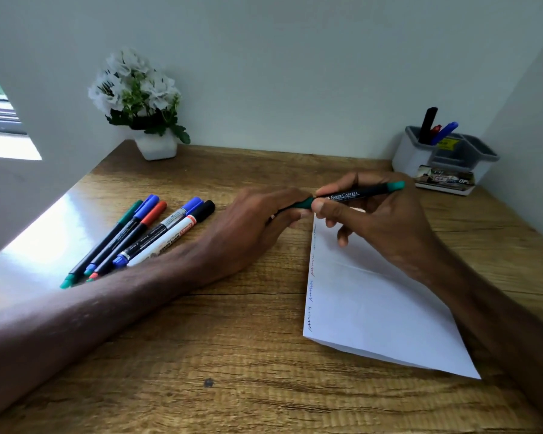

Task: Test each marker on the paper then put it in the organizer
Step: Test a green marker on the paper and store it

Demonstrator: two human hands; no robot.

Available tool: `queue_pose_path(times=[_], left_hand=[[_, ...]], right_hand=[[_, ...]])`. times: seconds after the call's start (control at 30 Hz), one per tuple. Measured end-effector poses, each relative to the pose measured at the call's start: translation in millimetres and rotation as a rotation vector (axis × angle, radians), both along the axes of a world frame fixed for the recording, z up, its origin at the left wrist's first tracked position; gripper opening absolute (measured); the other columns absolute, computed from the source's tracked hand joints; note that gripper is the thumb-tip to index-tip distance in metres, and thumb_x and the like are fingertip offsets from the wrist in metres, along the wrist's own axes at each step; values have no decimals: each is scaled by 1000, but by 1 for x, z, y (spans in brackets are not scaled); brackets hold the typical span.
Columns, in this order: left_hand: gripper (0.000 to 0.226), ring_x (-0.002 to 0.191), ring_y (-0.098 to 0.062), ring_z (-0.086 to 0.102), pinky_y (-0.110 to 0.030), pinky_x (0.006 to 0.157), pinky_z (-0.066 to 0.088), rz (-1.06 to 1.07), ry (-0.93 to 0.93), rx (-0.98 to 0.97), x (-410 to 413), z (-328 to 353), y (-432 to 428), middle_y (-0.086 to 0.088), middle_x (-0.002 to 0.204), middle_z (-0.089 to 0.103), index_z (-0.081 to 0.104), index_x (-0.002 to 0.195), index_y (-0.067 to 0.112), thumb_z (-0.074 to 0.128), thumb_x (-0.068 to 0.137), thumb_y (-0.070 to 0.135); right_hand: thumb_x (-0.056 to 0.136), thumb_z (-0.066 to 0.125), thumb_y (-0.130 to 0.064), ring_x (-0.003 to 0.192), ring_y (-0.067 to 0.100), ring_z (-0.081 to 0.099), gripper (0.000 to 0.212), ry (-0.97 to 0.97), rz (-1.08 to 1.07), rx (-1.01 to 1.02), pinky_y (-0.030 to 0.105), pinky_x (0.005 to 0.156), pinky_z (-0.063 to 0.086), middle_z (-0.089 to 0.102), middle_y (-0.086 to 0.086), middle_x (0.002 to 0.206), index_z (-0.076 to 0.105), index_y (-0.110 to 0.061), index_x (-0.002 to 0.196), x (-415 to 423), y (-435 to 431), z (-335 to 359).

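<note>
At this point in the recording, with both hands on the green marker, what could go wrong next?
1. The left hand grips the cap end of the green marker while the right hand holds its barrel near the paper: a sudden release could smear ink on skin or sheet.
2. The left forearm lies right beside the loose markers; shifting it could set them rolling across the table.
</note>
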State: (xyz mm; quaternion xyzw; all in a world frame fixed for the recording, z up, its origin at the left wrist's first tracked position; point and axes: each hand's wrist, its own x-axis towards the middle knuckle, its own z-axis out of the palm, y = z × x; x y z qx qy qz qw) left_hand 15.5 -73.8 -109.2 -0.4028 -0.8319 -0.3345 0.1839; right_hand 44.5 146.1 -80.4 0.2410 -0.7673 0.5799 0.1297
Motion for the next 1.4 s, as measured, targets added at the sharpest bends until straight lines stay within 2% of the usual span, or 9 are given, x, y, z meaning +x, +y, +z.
queue_pose_path(times=[0.13, 0.23, 0.4, 0.53, 0.73, 0.83, 0.93, 1.07, 1.4], left_hand=[[27, 78, 8, 64, -29, 71, 55, 60, -39, 67, 3, 4, 2, 25, 90, 67, 70, 125, 20, 63, 101, 29], [27, 66, -7, 70, -40, 67, 60, 126, -125, 278, 2, 6, 4, 11, 78, 74, 74, 114, 20, 73, 92, 36], [20, 62, -22, 71, -44, 60, 61, 66, -222, 499, 0, 13, 25, 0, 83, 78, 76, 106, 20, 79, 88, 28], [22, 62, -14, 70, -31, 57, 57, 19, -201, 537, -7, 18, 51, 1, 87, 78, 77, 107, 10, 80, 88, 21], [24, 89, -9, 71, -29, 77, 58, 86, -219, 522, -18, 10, 70, 5, 96, 75, 64, 118, 17, 65, 100, 32], [16, 88, -8, 70, -23, 73, 54, 100, -209, 577, -26, 6, 66, 4, 94, 74, 60, 114, 15, 54, 106, 28], [14, 85, -5, 68, -11, 69, 45, 131, -211, 565, -32, 2, 66, 5, 92, 74, 60, 111, 14, 52, 107, 24], [8, 84, -9, 65, -16, 68, 46, 97, -189, 519, -34, 0, 69, 6, 91, 70, 61, 108, 14, 54, 105, 18], [7, 82, -13, 59, -17, 65, 45, 70, -184, 477, -32, 2, 69, 6, 91, 66, 63, 101, 15, 57, 102, 15]], right_hand=[[83, 78, -15, 81, 18, 76, 20, -76, -32, -9, 31, 60, 64, 80, 6, 94, 78, -8, 102, -2, 15, 12], [82, 81, -16, 82, 21, 76, 21, -66, -71, -38, 33, 66, 65, 80, 5, 93, 79, -10, 102, -4, 29, 20], [85, 81, -24, 89, 4, 73, 21, 155, -250, 351, 21, 81, 60, 79, -12, 97, 80, -24, 106, -7, 44, 25], [92, 73, -32, 101, -22, 59, 32, 317, -253, 530, 2, 86, 44, 67, -21, 116, 73, -25, 124, -6, 40, 25], [102, 61, -23, 101, 14, 66, 27, 319, -405, 619, 31, 87, 52, 75, 0, 114, 71, -18, 126, -21, 60, 20], [104, 56, -25, 102, 11, 67, 22, 248, -500, 545, 20, 86, 49, 74, -4, 107, 65, -18, 123, -32, 70, 28], [103, 58, -22, 102, 5, 72, 23, 278, -567, 398, 28, 92, 57, 76, -8, 108, 59, -18, 126, -45, 78, 49], [98, 66, -13, 89, 6, 76, 32, 379, -595, 327, 27, 78, 62, 76, 1, 107, 58, -20, 128, -67, 82, 87], [100, 64, -23, 92, 22, 75, 21, 365, -639, 513, 5, 58, 49, 77, 12, 96, 64, -16, 120, -116, 114, 96]])
